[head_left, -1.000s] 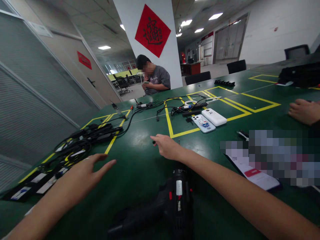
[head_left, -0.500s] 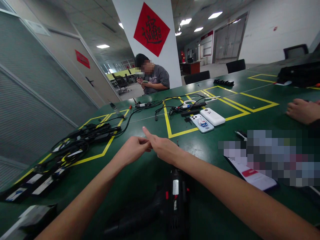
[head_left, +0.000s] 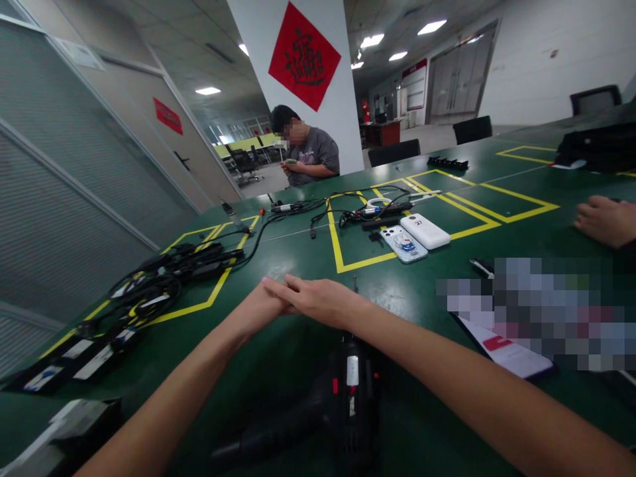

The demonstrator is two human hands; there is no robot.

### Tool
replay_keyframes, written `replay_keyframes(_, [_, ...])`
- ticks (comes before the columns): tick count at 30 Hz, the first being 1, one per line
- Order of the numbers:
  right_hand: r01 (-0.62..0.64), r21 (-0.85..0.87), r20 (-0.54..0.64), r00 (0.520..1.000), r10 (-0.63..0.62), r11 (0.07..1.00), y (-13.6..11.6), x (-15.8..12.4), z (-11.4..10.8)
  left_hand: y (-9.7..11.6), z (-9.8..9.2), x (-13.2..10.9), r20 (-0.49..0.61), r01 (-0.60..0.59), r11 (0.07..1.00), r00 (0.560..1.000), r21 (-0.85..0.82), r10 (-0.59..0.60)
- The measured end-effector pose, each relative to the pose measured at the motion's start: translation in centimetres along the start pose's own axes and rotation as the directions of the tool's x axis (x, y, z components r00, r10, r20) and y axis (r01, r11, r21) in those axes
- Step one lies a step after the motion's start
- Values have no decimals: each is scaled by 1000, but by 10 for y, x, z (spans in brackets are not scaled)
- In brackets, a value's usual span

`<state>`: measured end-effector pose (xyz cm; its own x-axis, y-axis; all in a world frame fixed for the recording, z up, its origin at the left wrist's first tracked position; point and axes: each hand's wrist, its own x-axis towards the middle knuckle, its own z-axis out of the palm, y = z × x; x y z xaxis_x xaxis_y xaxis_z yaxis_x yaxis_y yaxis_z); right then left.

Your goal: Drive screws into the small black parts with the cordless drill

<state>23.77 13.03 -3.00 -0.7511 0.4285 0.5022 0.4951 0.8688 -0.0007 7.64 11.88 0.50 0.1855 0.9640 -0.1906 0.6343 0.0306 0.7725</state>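
Note:
My left hand [head_left: 263, 303] and my right hand [head_left: 322, 299] meet in front of me, just above the table. The right hand lies across the left, with its fingers stretched over the back of it. Those right fingers cover most of the left fingers, so their shape is hidden. No object shows in either hand. Below my right wrist, a black power drill [head_left: 352, 414] with red buttons lies on the green table [head_left: 278, 255]. Its thin bit points away from me and shows just past my right forearm.
Black cables and adapters [head_left: 173, 271] lie bundled at left. A phone [head_left: 405, 244] and a white power bank [head_left: 426, 230] rest by yellow tape. Papers [head_left: 511, 348] lie at right, near another person's hand [head_left: 603, 220]. A person [head_left: 313, 152] sits across the table.
The right hand has turned and its fingers have come down over the left hand; its raised thumb has lowered. The camera view has shifted slightly, while the drill lies still.

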Motion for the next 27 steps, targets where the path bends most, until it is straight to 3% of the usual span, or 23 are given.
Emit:
replay_keyframes(9, [49,-11,25,999,-49,999,-1,1,-2,-6,-2,-2,34,2,999,999,-42,-1])
replay_keyframes(20, [30,4,11,999,-30,1000,1,0,2,-7,9,-6,17,14,967,1000,-255,-10])
replay_keyframes(27, [-29,-28,16,999,29,999,5,1,4,-16,1,-2,50,33,946,999,-324,-18])
